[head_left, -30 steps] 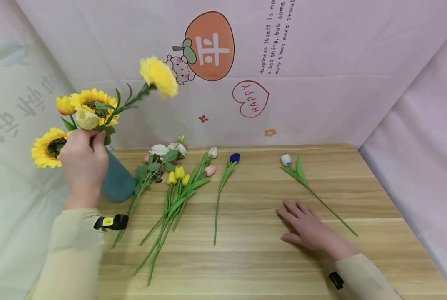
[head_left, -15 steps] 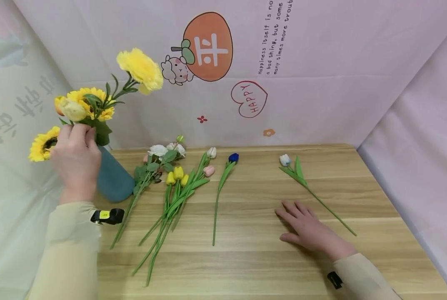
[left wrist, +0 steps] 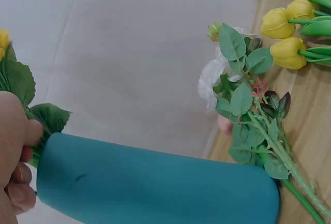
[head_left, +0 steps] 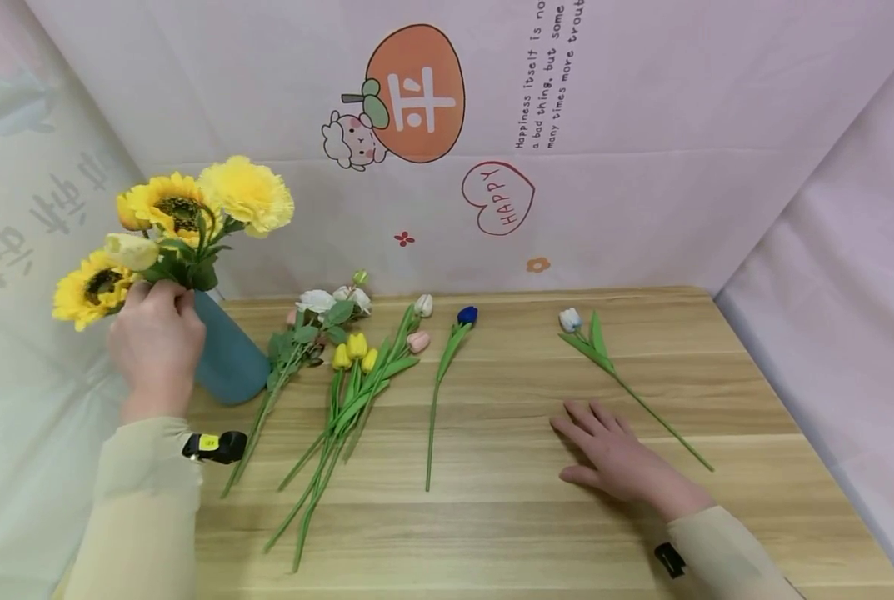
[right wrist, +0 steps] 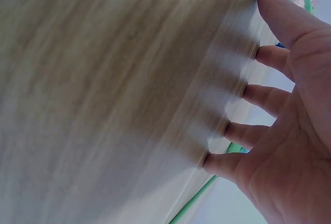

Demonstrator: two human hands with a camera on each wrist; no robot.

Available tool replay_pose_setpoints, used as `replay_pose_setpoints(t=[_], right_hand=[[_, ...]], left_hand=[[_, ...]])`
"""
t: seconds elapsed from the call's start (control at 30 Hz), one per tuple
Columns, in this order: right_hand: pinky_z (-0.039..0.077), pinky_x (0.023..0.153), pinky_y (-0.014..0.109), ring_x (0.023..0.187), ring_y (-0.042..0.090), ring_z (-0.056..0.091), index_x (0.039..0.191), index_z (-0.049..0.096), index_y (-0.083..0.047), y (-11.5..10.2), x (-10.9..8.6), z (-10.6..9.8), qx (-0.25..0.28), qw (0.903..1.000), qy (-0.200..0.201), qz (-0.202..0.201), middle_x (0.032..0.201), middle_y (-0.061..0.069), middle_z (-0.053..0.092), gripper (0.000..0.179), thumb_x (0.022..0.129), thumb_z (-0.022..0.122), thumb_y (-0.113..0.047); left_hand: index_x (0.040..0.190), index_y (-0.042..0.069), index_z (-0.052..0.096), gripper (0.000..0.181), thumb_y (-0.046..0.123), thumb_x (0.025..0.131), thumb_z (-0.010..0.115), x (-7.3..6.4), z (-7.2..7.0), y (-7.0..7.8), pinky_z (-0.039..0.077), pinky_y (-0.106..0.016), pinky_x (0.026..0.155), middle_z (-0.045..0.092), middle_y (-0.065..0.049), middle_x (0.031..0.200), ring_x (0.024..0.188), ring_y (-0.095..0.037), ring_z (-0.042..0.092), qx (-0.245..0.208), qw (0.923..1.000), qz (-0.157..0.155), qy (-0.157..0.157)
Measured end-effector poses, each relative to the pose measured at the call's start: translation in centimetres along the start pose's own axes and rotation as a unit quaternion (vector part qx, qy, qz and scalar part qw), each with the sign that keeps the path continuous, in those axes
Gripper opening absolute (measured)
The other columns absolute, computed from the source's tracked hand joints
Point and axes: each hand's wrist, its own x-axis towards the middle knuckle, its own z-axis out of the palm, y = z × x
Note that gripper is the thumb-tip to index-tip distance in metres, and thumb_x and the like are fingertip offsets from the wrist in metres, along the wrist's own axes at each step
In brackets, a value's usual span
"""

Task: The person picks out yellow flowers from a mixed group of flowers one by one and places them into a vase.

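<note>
My left hand (head_left: 157, 346) is at the mouth of the teal vase (head_left: 231, 354), fingers curled at the stem of a yellow carnation (head_left: 247, 196). The stem itself is hidden behind the hand. Two sunflowers (head_left: 96, 289), a pale yellow tulip (head_left: 132, 251) and an orange-yellow tulip (head_left: 129, 212) also stand in the vase. In the left wrist view, curled fingers (left wrist: 20, 195) meet the vase rim beside green leaves (left wrist: 50, 116). Spread out, my right hand (head_left: 615, 454) rests its fingertips on the wooden table (head_left: 506, 533), left of a white-and-blue tulip (head_left: 571, 320).
Right of the vase lie white roses (head_left: 317, 302) with leafy stems. Beside them is a crossed bunch of yellow tulips (head_left: 357, 346) with a pink tulip (head_left: 418, 341) and a white tulip (head_left: 423, 305). A blue tulip (head_left: 467, 316) lies alone mid-table. Printed cloth (head_left: 641, 167) hangs behind.
The yellow carnation has come down and left, its head now close beside the upper sunflower. My left hand has shifted slightly left and lower to the vase mouth. The right hand stays put.
</note>
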Motion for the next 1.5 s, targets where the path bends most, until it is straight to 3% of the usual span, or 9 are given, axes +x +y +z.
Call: replay_pose_setpoints(t=[0.2, 0.33, 0.43, 0.53, 0.63, 0.77, 0.9, 1.0, 1.5], right_hand=[[0.029, 0.107, 0.077, 0.144, 0.058, 0.028, 0.152, 0.048, -0.008, 0.0, 0.0, 0.1, -0.001, 1.0, 0.001, 0.0, 0.161, 0.025, 0.034, 0.071, 0.094, 0.07, -0.043], [0.03, 0.106, 0.077, 0.143, 0.059, 0.029, 0.152, 0.048, -0.008, 0.0, 0.0, 0.2, -0.001, 1.0, 0.002, -0.005, 0.16, 0.025, 0.035, 0.071, 0.095, 0.07, -0.043], [0.029, 0.106, 0.078, 0.143, 0.059, 0.029, 0.152, 0.048, -0.007, 0.1, 0.0, 0.2, -0.001, 1.0, 0.003, -0.006, 0.16, 0.026, 0.035, 0.071, 0.095, 0.07, -0.043], [0.03, 0.106, 0.078, 0.143, 0.06, 0.029, 0.151, 0.049, -0.007, 0.1, 0.0, 0.3, -0.004, 1.0, 0.005, -0.004, 0.16, 0.026, 0.035, 0.071, 0.094, 0.071, -0.043], [0.03, 0.106, 0.078, 0.143, 0.06, 0.03, 0.151, 0.049, -0.007, 0.1, -0.1, 0.2, -0.005, 1.0, 0.006, -0.001, 0.159, 0.026, 0.036, 0.071, 0.094, 0.071, -0.043], [0.03, 0.106, 0.078, 0.143, 0.059, 0.03, 0.151, 0.049, -0.007, 0.1, -0.1, 0.2, -0.003, 1.0, 0.007, -0.002, 0.16, 0.026, 0.036, 0.07, 0.094, 0.071, -0.042], [0.029, 0.106, 0.078, 0.143, 0.06, 0.029, 0.151, 0.049, -0.007, 0.0, -0.1, 0.1, 0.002, 1.0, 0.006, -0.001, 0.16, 0.026, 0.035, 0.071, 0.094, 0.071, -0.042], [0.029, 0.106, 0.078, 0.143, 0.06, 0.029, 0.151, 0.049, -0.007, -0.1, -0.1, 0.1, 0.005, 1.0, 0.004, -0.001, 0.16, 0.026, 0.035, 0.071, 0.094, 0.071, -0.042], [0.029, 0.106, 0.079, 0.142, 0.06, 0.03, 0.151, 0.049, -0.007, -0.1, 0.0, 0.1, 0.007, 0.9999, 0.01, -0.002, 0.159, 0.027, 0.036, 0.071, 0.093, 0.072, -0.041]], left_hand=[[0.106, -0.011, 0.07, 0.029, 0.012, 0.104, 0.053, -0.9, 0.1, -0.5, 0.044, -0.075, 0.073, 0.064, -0.036, 0.101, 0.087, -0.061, 0.058, -0.006, 0.9979, -0.051, -0.039], [0.115, -0.011, 0.062, 0.032, 0.017, 0.105, 0.05, -2.8, 0.2, -0.5, 0.043, -0.07, 0.071, 0.063, -0.033, 0.101, 0.086, -0.056, 0.059, -0.028, 0.9941, -0.09, -0.055], [0.105, -0.007, 0.061, 0.026, 0.018, 0.103, 0.054, -4.9, 0.7, -0.6, 0.044, -0.063, 0.061, 0.062, -0.028, 0.091, 0.073, -0.05, 0.059, -0.029, 0.9952, -0.064, -0.068], [0.098, -0.005, 0.065, 0.022, 0.016, 0.101, 0.058, -6.9, 1.6, -0.6, 0.046, -0.057, 0.051, 0.063, -0.024, 0.085, 0.064, -0.043, 0.06, -0.027, 0.9924, -0.004, -0.12], [0.1, -0.003, 0.069, 0.021, 0.016, 0.101, 0.06, -8.6, 2.8, -0.2, 0.048, -0.052, 0.048, 0.066, -0.019, 0.087, 0.063, -0.035, 0.062, -0.037, 0.9757, 0.037, -0.213], [0.105, 0.002, 0.071, 0.022, 0.02, 0.101, 0.061, -10.7, 4.2, 0.8, 0.052, -0.046, 0.055, 0.068, -0.013, 0.095, 0.071, -0.026, 0.063, -0.042, 0.9362, 0.052, -0.345], [0.101, 0.009, 0.072, 0.017, 0.024, 0.101, 0.064, -12.4, 5.5, 1.9, 0.05, -0.038, 0.058, 0.065, -0.005, 0.091, 0.07, -0.018, 0.059, -0.045, 0.9064, 0.064, -0.415], [0.094, 0.013, 0.07, 0.013, 0.024, 0.1, 0.067, -13.3, 6.2, 2.6, 0.045, -0.034, 0.055, 0.062, -0.001, 0.083, 0.063, -0.014, 0.054, -0.046, 0.898, 0.071, -0.432], [0.087, 0.005, 0.073, 0.005, 0.007, 0.092, 0.073, -14.2, 7.0, 4.6, 0.05, -0.032, 0.056, 0.065, -0.005, 0.078, 0.064, -0.015, 0.06, -0.08, 0.9077, 0.089, -0.402]])
